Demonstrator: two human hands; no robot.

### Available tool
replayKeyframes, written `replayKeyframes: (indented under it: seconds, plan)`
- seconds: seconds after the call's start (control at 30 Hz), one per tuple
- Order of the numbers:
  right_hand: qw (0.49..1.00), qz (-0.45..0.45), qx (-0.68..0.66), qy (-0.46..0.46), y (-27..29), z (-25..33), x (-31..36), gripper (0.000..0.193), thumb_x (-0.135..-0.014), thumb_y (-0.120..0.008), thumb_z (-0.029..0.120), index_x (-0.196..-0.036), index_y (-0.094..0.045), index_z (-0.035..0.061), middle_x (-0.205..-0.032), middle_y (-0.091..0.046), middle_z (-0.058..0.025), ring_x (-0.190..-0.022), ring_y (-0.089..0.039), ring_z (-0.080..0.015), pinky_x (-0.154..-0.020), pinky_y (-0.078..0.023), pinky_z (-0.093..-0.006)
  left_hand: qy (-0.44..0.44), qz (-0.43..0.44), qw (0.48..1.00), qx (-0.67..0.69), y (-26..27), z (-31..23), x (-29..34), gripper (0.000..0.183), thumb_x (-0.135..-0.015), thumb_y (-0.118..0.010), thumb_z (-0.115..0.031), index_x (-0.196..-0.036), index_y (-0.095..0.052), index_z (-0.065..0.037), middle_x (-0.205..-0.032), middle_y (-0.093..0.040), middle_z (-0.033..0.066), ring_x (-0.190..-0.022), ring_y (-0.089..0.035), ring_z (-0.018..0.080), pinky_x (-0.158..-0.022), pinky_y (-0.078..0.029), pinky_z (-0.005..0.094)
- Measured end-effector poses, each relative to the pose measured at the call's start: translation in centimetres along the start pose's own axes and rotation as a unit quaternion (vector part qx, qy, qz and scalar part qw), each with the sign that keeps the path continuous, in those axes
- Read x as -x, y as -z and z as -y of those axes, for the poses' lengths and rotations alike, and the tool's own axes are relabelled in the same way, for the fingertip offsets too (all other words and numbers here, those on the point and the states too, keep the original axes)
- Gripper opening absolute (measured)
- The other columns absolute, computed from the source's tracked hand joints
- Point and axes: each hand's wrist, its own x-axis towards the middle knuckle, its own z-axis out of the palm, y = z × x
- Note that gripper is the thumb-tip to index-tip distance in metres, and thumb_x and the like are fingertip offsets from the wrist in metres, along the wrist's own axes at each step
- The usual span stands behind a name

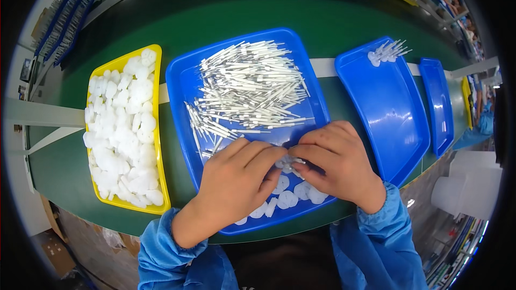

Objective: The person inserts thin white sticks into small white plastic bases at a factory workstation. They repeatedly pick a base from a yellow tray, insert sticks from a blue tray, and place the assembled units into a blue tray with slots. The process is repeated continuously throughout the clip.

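Over the near part of a large blue tray (180,107), my left hand (234,180) and my right hand (341,164) meet with fingertips pinched. Between them is a small translucent white plastic piece (289,164), partly covered by the fingers, so its full shape is hidden. A heap of thin white sticks with dark sections (250,83) fills the far part of this tray. Below my hands, several round white plastic discs (287,200) lie along its near edge, some behind my left hand.
At the left stands a yellow tray (159,129) heaped with white plastic discs (123,134). To the right, a blue tray (392,113) holds a small cluster of discs with sticks (388,52) at its far end. Another narrow blue tray (438,107) lies beyond, on the green table (177,16).
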Motion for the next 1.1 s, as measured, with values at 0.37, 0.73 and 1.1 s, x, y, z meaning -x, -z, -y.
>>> replayKeyframes:
  seconds: [0.37, 0.73, 1.1]
  plan:
    - [0.997, 0.028, 0.052, 0.056, -0.2, -0.1, 0.0, 0.017, -0.086, -0.072, 0.016, -0.102, -0.078, 0.0158, -0.099, -0.070, 0.0026, -0.095, -0.071, -0.0181, -0.099, -0.052, -0.0361, -0.018, 0.016, 0.998, -0.049, -0.8, 0.1, -0.3, 0.020, -0.083, -0.088, -0.008, -0.100, -0.080, -0.014, -0.102, -0.078, 0.0002, -0.088, -0.072, 0.0258, -0.077, -0.060, 0.0369]
    - [0.967, -0.186, 0.102, -0.138, 7.3, -9.8, -1.4, 0.011, -0.091, -0.086, 0.015, -0.094, -0.080, 0.0065, -0.093, -0.082, -0.0104, -0.070, -0.077, -0.0298, -0.070, -0.062, -0.0424, 0.010, -0.023, 1.000, 0.004, 0.3, 0.8, 1.1, 0.031, -0.087, -0.090, -0.009, -0.116, -0.082, -0.009, -0.108, -0.081, 0.0087, -0.086, -0.076, 0.0291, -0.077, -0.062, 0.0384]
    - [0.959, -0.136, 0.200, -0.147, 5.8, -13.3, 0.4, 0.019, -0.096, -0.077, 0.013, -0.115, -0.081, 0.0106, -0.114, -0.079, -0.0094, -0.098, -0.078, -0.0304, -0.085, -0.065, -0.0426, 0.029, -0.024, 0.996, -0.077, 3.5, 1.3, 1.4, 0.010, -0.084, -0.089, -0.006, -0.091, -0.081, -0.006, -0.085, -0.078, 0.0095, -0.078, -0.074, 0.0309, -0.068, -0.056, 0.0416]
